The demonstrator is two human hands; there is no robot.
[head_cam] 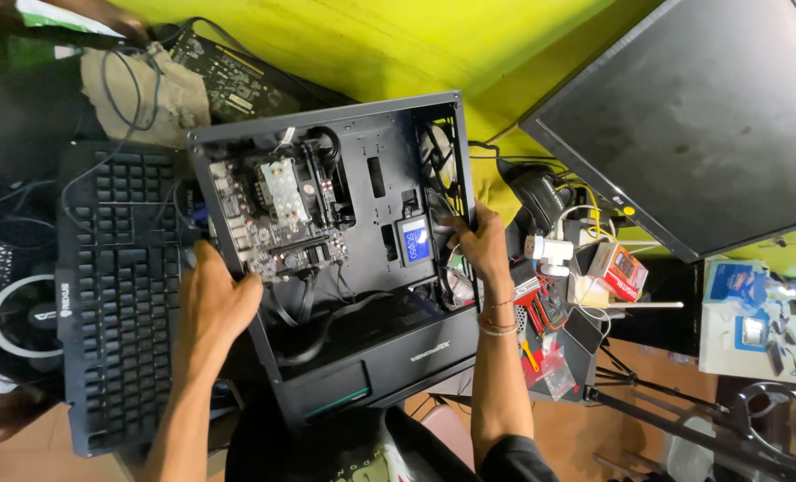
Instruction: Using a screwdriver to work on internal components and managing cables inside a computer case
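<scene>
An open black computer case (362,357) lies on its side in front of me, with a motherboard (277,219) and a silver cooler inside and a small blue drive (414,239) on the inner panel. My left hand (212,299) grips the case's left edge beside the motherboard. My right hand (478,241) holds the case's right edge near the fan. Black cables run along the case floor.
A black keyboard (116,295) lies left of the case. A dark monitor (692,116) stands at the right. A graphics card (233,76) rests at the back on a cloth. Small boxes, adapters and tools (585,268) crowd the right side.
</scene>
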